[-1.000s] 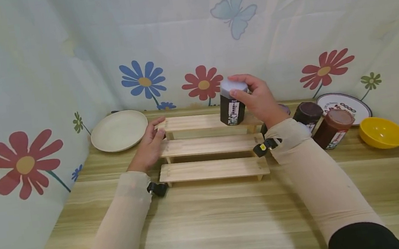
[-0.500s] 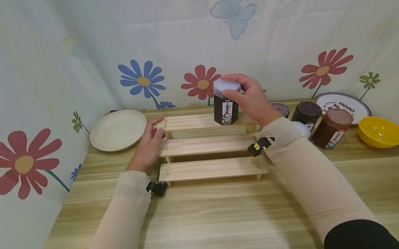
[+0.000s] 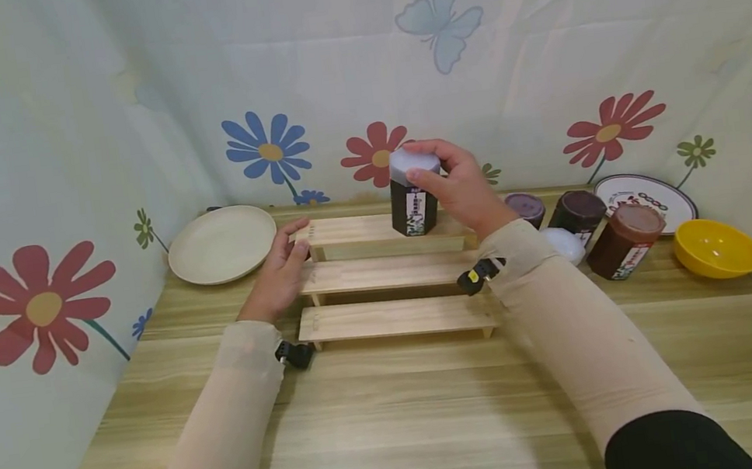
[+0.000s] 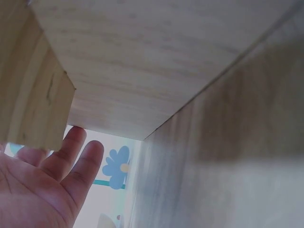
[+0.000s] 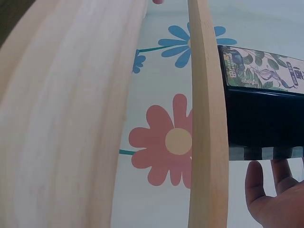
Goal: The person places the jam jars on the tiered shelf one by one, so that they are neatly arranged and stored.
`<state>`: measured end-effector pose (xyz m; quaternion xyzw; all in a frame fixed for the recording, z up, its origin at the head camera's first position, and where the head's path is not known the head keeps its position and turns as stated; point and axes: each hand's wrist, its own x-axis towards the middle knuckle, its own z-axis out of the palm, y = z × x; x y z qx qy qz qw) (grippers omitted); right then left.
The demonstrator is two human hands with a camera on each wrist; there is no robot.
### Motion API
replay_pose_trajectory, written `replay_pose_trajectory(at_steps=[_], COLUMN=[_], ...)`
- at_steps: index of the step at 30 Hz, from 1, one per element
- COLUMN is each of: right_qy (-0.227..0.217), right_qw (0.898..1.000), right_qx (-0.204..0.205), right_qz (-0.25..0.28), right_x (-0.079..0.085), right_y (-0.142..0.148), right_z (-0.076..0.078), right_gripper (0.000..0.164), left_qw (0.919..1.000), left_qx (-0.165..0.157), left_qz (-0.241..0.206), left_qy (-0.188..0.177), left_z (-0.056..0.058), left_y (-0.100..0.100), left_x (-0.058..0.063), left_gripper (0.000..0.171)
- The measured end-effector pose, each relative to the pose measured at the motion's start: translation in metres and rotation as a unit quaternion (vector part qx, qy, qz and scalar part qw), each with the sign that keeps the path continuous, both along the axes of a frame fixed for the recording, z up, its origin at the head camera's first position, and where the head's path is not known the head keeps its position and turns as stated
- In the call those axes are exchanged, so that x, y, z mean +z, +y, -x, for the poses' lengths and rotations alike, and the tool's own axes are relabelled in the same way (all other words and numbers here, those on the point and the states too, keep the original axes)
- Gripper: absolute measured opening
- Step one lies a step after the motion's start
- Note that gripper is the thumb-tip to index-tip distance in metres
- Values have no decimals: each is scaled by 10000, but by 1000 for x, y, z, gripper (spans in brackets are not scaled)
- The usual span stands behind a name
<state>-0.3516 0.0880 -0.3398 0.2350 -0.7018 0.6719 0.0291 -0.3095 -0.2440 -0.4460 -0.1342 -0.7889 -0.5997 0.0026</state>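
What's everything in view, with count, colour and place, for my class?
held jar: one, dark, at top tier
wooden tiers: three, pale, table centre
other jars: three, purplish, blackish, reddish, right of tiers
rounded item: one, white, beside them
plain plate: one, cream, left
patterned plate: one, white, back right
bowl: one, yellow, far right
table: one, tan, underneath
flowered curtain: count unclear, pale, behind
sleeves: two, beige, foreground
wrist cameras: two, black, by sleeves
left hand: one, bare, touching top tier
right hand: one, bare, gripping held jar

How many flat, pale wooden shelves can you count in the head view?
3: the highest pale wooden shelf, at the back; the middle shelf; the lowest shelf, in front. None appears hidden.
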Motion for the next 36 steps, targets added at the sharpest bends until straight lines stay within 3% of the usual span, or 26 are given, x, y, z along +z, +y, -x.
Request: replay_pose_trajectory(at_steps=[15, 29, 36], right_qy=[138, -20, 99], right_qw=[9998, 9996, 9997], right_qx=[118, 279, 154], right_qz=[56, 69, -134], right_x=[-3, -1, -1], right_y=[-20, -36, -43], right_z=[4, 3, 5], right_gripper=[41, 41, 42], left_qw=[10000, 9999, 9999], left_qx=[-1, -23, -22], left_qz=[-15, -103, -101], left_qy=[-51, 28, 61], left_z=[1, 1, 1], left_y=[0, 1, 0], left_x=[0, 0, 0], left_gripper=[47, 46, 46])
